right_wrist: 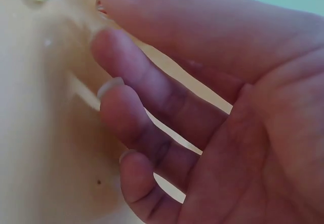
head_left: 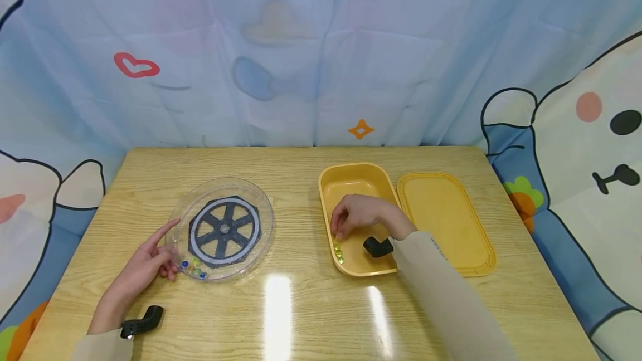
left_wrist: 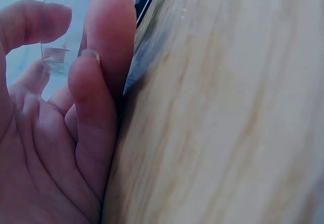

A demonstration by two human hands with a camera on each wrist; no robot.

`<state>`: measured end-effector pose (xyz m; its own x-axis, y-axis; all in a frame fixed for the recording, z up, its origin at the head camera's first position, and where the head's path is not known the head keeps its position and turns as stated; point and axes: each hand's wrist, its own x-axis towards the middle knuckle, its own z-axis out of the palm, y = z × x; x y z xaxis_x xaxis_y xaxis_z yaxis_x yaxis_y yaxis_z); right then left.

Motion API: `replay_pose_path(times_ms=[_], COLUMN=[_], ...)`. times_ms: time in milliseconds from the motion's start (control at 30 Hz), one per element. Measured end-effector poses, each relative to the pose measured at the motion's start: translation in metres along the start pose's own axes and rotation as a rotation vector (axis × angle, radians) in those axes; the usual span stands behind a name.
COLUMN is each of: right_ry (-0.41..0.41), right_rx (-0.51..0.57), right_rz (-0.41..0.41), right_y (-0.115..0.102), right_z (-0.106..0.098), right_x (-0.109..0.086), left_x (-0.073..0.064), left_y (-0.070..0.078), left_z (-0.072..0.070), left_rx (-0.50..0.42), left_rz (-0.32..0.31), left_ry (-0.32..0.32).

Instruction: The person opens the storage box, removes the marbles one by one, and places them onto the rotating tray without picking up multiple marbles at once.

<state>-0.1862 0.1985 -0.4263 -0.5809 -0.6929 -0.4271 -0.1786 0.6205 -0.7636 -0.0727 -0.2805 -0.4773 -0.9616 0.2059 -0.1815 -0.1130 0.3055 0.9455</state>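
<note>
My left hand (head_left: 145, 266) holds the near-left rim of a clear round dish (head_left: 268, 222), one finger stretched along the edge. Its clear wall (left_wrist: 55, 31) shows between the fingers in the left wrist view. Several blue and yellow-green glass marbles (head_left: 185, 264) lie in the dish by this hand. Over at the yellow bin (head_left: 355, 174), my right hand (head_left: 358, 213) reaches inside with fingers bent. Between thumb and index finger it pinches a small glassy marble (right_wrist: 103, 7), mostly hidden. Just below these fingertips, several yellow-green marbles (head_left: 339, 253) line the bin's left side.
A yellow lid (head_left: 446, 222) lies flat on the wooden table (head_left: 296, 183), right of the bin. Inside or beneath the clear dish shows a dark spoked wheel shape (head_left: 225, 229). A printed blue curtain (head_left: 301, 60) hangs behind the table.
</note>
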Motion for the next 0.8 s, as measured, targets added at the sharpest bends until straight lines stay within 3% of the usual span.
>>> replay_pose_path(times_ms=[333, 500, 800], right_ry=[0.104, 0.19, 0.321], right_rx=[0.015, 0.004, -0.003], right_rz=[-0.065, -0.149, -0.243], right_y=[-0.011, -0.021, -0.05], right_z=[-0.01, -0.011, 0.003], right_x=[-0.012, -0.016, -0.014], left_x=[0.0, 0.001, 0.001], left_y=[-0.002, -0.003, -0.003], left_z=[-0.001, -0.001, -0.001], left_rx=[0.02, 0.013, 0.011], left_rz=[0.033, 0.035, 0.037], left_ry=[-0.005, -0.013, -0.01])
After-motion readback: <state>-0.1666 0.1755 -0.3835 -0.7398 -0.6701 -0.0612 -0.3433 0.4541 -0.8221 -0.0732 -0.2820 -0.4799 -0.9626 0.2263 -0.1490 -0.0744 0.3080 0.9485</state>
